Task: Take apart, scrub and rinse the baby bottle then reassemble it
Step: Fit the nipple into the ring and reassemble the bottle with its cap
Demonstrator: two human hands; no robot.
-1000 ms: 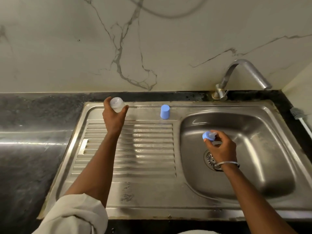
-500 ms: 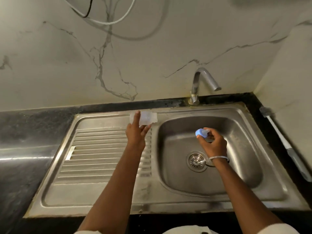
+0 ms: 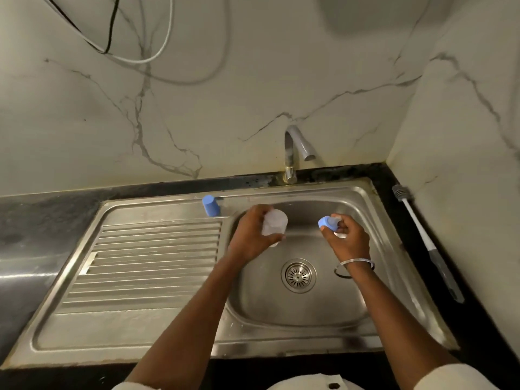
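L hand [image 3: 249,237] grips clear bottle [image 3: 274,226]; R hand [image 3: 349,242] pinches blue collar [image 3: 327,223], both over sink [image 3: 309,313] basin.

Pale cream sleeves end high on the arms: the left sleeve [image 3: 126,387] is a sliver at the bottom edge, the right sleeve [image 3: 453,375] a wider fold. A thin silver bangle [image 3: 357,260] hangs loosely around the wrist behind the right hand [image 3: 349,240]. A dark button [image 3: 333,386] sits on the cream shirt front [image 3: 298,385].
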